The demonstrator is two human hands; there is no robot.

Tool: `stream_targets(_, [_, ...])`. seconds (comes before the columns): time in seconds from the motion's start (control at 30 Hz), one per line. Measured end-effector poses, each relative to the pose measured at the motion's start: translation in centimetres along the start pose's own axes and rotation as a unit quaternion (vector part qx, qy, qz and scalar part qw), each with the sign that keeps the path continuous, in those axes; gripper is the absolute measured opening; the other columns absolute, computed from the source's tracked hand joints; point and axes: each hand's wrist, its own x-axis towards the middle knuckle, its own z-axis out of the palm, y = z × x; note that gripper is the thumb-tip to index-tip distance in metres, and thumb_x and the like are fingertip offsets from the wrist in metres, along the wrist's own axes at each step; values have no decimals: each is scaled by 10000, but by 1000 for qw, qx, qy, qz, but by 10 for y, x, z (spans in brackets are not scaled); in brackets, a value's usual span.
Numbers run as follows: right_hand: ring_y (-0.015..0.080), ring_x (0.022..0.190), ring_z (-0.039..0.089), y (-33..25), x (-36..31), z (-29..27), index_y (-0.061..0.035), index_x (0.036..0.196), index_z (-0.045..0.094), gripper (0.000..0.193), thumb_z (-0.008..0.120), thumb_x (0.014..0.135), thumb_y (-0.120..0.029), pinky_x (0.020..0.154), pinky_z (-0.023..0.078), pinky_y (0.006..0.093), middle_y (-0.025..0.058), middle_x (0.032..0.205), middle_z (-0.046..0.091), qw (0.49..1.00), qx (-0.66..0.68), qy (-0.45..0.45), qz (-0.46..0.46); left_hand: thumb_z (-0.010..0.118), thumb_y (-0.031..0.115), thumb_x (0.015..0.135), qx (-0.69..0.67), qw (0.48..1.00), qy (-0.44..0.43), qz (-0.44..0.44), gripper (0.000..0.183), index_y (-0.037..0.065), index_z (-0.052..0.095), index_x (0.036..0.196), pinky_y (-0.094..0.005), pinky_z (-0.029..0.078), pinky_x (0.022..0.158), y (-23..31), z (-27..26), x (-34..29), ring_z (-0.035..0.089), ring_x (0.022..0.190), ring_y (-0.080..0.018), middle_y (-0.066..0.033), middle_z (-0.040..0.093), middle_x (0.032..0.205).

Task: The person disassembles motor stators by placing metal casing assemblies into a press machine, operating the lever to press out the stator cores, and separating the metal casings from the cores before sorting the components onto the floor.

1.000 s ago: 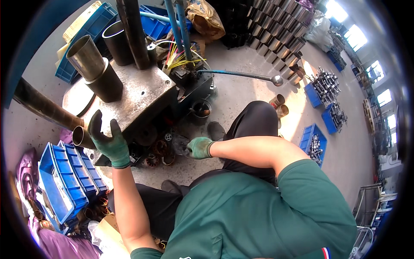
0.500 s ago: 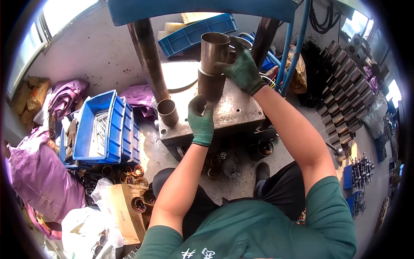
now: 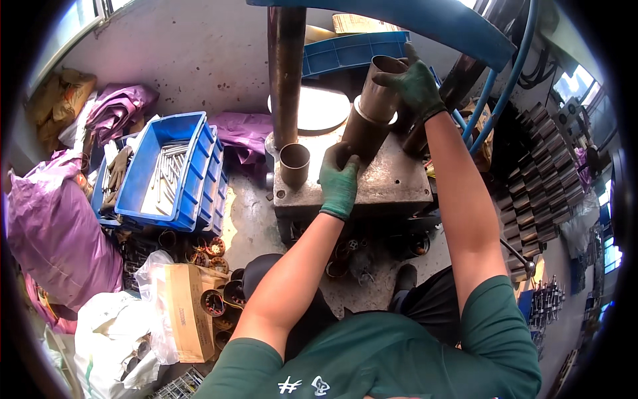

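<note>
A shiny metal tube (image 3: 380, 93) stands on a wider dark cylinder (image 3: 364, 136), with a pale ring-like edge where they meet. My right hand (image 3: 420, 88), in a green glove, grips the tube near its upper rim, thumb across the near side and one finger pointing up. Low on the dark cylinder, my gloved left hand (image 3: 339, 183) has its fingers curled against the side, their tips partly in shadow. Both pieces rest on a thick metal press bed (image 3: 399, 183). A shorter open tube (image 3: 294, 165) stands upright at the bed's left corner.
A steel column (image 3: 286, 80) rises behind the short tube, and a blue crossbeam (image 3: 412, 23) spans overhead. Left of the bed, stacked blue crates (image 3: 174, 207) hold metal rods. Many tubes (image 3: 531, 179) are stacked at right. A cardboard box (image 3: 183, 312) sits low left.
The view has shifted, so the press appears farther right. My right hand now has its thumb across the tube near its upper rim. My left hand stays at the dark cylinder's base.
</note>
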Motion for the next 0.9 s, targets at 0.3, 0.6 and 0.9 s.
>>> stream_targets(0.3, [272,1189,699,-10,-2,1,94,1530,451,1142,990,676,-439,1024,544,339,187,1291,728,997,-8,63,41,739,9,922,50,999,-2,10,395,6,629,1302,-334,522,1004,-1,6,-2,641,1131,-217,-128,686,1206])
stream_targets(0.6, [196,1101,707,2,3,9,44,1364,606,708,942,784,-184,986,550,302,129,1230,761,985,170,35,-8,737,34,941,36,999,-28,-11,347,16,644,1274,-331,543,974,-6,13,-8,667,1086,-216,-131,712,1169])
stream_targets(0.9, [542,1401,451,35,-4,-3,41,1501,461,472,423,1103,-211,1208,387,588,385,1524,432,741,623,-143,-208,743,42,930,40,998,-37,6,343,14,649,1259,-328,555,960,-17,17,-11,673,1061,-198,-124,719,1159])
